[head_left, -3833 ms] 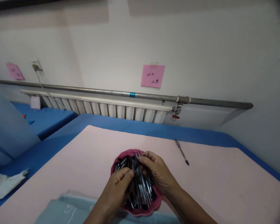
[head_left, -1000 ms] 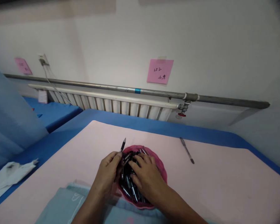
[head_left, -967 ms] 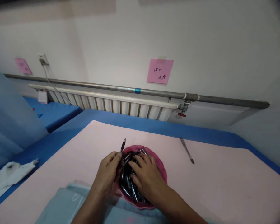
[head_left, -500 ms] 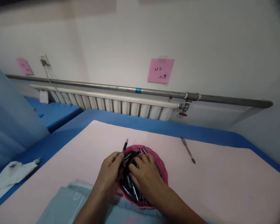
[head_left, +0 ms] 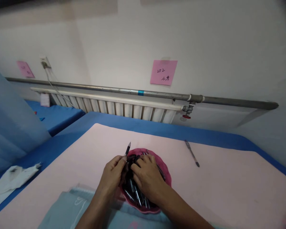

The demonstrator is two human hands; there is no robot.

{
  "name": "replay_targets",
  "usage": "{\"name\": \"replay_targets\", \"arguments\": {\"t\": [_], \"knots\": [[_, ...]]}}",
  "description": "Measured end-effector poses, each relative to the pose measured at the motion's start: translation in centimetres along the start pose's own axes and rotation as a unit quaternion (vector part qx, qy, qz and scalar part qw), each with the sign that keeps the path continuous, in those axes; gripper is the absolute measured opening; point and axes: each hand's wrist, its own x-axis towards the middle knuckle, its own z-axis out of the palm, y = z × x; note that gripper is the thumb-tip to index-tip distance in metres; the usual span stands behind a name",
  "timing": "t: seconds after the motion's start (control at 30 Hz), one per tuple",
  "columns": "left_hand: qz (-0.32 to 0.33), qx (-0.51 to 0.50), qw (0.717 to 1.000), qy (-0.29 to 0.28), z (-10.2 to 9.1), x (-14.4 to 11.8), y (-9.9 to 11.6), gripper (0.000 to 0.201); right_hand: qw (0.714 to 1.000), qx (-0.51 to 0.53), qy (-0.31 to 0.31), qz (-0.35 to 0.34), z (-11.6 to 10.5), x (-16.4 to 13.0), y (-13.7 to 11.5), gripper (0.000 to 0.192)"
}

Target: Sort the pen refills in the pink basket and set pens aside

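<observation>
At the lower centre of the frame, a person's two bare hands work over a pink bowl [head_left: 166, 178] heaped with dark pens [head_left: 135, 195], which sits on a pale pink mat [head_left: 228, 190] covering a blue table [head_left: 138, 127]. The left hand [head_left: 112, 178], at the bowl's left rim, is closed around a single black pen [head_left: 127, 149], pinching it between thumb and fingertips so that its tip points up and away toward the middle of the frame. The right hand [head_left: 145, 176] lies palm down on the pile, its fingers curled into the pens; whether it grips any one of them cannot be told. The two hands almost touch at the fingertips, just above the far side of the bowl.

A lone pen [head_left: 192, 153] lies on the mat to the right of centre, well apart from the bowl. A folded grey-blue cloth [head_left: 69, 210] sits at the bottom edge of the frame, just under the left forearm and touching the bowl's near side. Crumpled white paper [head_left: 11, 178] rests on the blue surface at lower left. Across the middle of the frame a white radiator [head_left: 114, 109] runs below a grey pipe [head_left: 157, 94] along the wall, where a pink note [head_left: 163, 72] is stuck above centre right and a second pink note [head_left: 25, 69] appears at upper left
</observation>
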Motion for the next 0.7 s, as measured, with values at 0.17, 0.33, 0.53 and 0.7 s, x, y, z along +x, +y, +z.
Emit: {"name": "replay_targets", "arguments": {"t": [0.17,0.33,0.53,0.7], "knots": [[0.006,-0.013,1.000,0.006,0.03,-0.09,0.34,0.036,0.997,0.066,0.032,0.027,0.39,0.08,0.25,0.007],[0.015,-0.007,1.000,0.004,0.00,0.03,0.20,0.034,0.991,0.105,0.058,0.053,0.49,0.24,0.44,0.011],[0.016,-0.004,1.000,-0.002,-0.33,0.19,-0.37,0.033,0.987,0.128,0.085,0.037,0.37,0.31,0.49,0.013],[0.013,0.003,1.000,-0.003,-0.25,0.16,-0.27,0.035,0.989,0.101,0.101,0.040,0.61,0.23,0.67,0.012]]}}
